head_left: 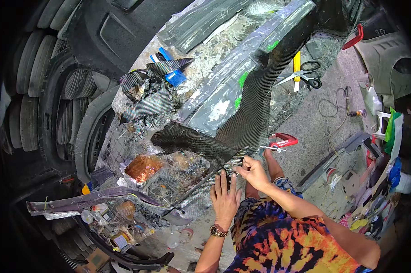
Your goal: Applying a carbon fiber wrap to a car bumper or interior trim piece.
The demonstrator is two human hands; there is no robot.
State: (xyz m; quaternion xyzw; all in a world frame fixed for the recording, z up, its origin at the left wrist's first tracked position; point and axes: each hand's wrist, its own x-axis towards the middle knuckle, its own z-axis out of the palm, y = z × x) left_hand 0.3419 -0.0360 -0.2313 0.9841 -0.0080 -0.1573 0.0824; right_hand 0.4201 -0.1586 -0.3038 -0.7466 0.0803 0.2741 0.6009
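Note:
A black woven carbon-fibre cloth runs along a long grey moulded part and bends round its near end. On the strip nearest me, my left hand lies with its fingers stretched out, pressing on the weave. Just to its right, my right hand has thumb and fingers drawn together at the cloth's edge; the pinched bit is mostly covered by the fingers. A red clamp sits at the edge just beyond my right hand.
Scissors and a yellow cutter lie right of the cloth. Carbon-fibre scraps and a blue object lie on the left. Bottles and jars crowd the lower left. Tyres are stacked at far left. A cable lies on the floor.

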